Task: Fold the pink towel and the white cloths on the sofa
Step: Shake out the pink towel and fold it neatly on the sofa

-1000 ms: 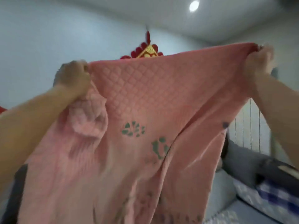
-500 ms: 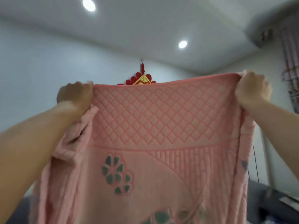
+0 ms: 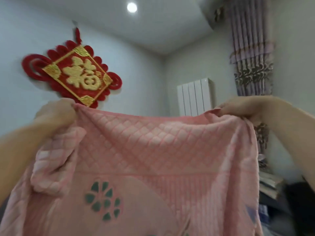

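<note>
The pink towel (image 3: 153, 150), quilted with a diamond pattern and green flower motifs, hangs spread out in front of me. My left hand (image 3: 56, 114) grips its upper left corner. My right hand (image 3: 242, 108) grips its upper right corner. The top edge sags a little between the two hands. A flap of the towel is folded over below my left hand. The white cloths and the sofa are hidden behind the towel.
A red and gold knot ornament (image 3: 73, 75) hangs on the wall behind. A white radiator (image 3: 194, 97) stands in the corner, with a patterned curtain (image 3: 252, 65) to its right. Dark blurred items (image 3: 289, 201) lie at the lower right.
The towel's top edge has dropped in the view and now sags instead of being pulled taut. The view has shifted, so the ornament, radiator and curtain show above the towel.
</note>
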A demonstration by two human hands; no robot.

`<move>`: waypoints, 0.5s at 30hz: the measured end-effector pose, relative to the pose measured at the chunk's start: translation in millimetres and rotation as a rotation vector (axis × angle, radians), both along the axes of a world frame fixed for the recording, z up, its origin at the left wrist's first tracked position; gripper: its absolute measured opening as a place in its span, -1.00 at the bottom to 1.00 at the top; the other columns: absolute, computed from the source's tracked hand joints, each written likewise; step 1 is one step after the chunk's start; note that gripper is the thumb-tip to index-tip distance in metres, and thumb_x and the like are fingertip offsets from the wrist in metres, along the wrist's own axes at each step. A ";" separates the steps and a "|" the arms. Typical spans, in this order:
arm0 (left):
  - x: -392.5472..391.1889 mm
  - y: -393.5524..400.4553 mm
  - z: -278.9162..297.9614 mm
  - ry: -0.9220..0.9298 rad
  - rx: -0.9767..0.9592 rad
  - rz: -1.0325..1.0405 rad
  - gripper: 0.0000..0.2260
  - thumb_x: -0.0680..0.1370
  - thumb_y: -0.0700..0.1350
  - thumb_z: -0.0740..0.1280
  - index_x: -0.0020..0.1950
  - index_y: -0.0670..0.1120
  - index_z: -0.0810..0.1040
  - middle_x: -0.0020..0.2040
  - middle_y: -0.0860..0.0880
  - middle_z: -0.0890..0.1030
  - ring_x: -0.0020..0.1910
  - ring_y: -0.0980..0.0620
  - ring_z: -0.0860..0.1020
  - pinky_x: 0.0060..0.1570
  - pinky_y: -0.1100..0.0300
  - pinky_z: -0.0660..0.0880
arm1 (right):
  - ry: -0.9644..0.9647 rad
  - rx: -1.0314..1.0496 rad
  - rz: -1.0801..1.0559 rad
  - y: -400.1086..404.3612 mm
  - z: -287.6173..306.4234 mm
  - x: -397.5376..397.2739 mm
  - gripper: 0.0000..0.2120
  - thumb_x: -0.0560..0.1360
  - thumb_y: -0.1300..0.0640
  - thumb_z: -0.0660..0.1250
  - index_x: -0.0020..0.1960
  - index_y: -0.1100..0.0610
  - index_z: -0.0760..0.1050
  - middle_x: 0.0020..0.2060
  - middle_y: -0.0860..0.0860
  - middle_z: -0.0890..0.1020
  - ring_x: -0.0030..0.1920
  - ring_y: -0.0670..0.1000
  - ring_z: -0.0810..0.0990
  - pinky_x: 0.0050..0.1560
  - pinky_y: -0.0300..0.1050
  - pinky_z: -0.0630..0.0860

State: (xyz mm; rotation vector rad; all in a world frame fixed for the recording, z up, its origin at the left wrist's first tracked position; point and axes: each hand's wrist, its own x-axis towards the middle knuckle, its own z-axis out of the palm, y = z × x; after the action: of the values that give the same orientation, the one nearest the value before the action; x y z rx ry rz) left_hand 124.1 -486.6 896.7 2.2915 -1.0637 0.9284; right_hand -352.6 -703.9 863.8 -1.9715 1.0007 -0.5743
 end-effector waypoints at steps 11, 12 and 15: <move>-106.7 -245.5 76.5 -0.244 -0.246 0.040 -0.78 0.58 -0.28 0.20 0.17 -0.19 0.57 0.06 -0.35 0.60 0.06 -0.35 0.60 0.03 -0.16 0.57 | 0.134 -1.023 -0.976 -212.6 59.2 -93.1 -0.69 0.57 0.22 0.17 0.24 0.15 0.56 0.11 0.31 0.61 0.14 0.37 0.60 0.11 0.17 0.54; -112.8 -249.8 103.6 -0.290 -0.308 0.038 -0.79 0.55 -0.29 0.26 0.15 -0.17 0.57 0.00 -0.35 0.60 0.00 -0.36 0.61 -0.03 -0.17 0.59 | 0.040 -1.027 -0.979 -211.3 84.2 -108.5 -0.68 0.58 0.21 0.16 0.26 0.14 0.55 0.14 0.32 0.60 0.17 0.39 0.58 0.15 0.19 0.52; -139.0 -257.8 142.5 -0.314 -0.437 -0.010 -0.88 0.52 -0.28 0.33 0.04 -0.15 0.54 -0.15 -0.36 0.59 -0.14 -0.40 0.62 -0.15 -0.19 0.59 | -0.252 -0.976 -0.908 -195.8 131.0 -147.8 -0.75 0.51 0.20 0.25 0.08 0.06 0.65 -0.05 0.17 0.65 0.04 0.20 0.63 0.05 0.06 0.54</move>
State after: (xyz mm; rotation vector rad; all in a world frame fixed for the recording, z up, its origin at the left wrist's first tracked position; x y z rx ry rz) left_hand -14.9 -744.4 1039.2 1.8194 -0.8798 1.3949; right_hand -500.4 -899.7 994.8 -2.0038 1.6181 -2.0669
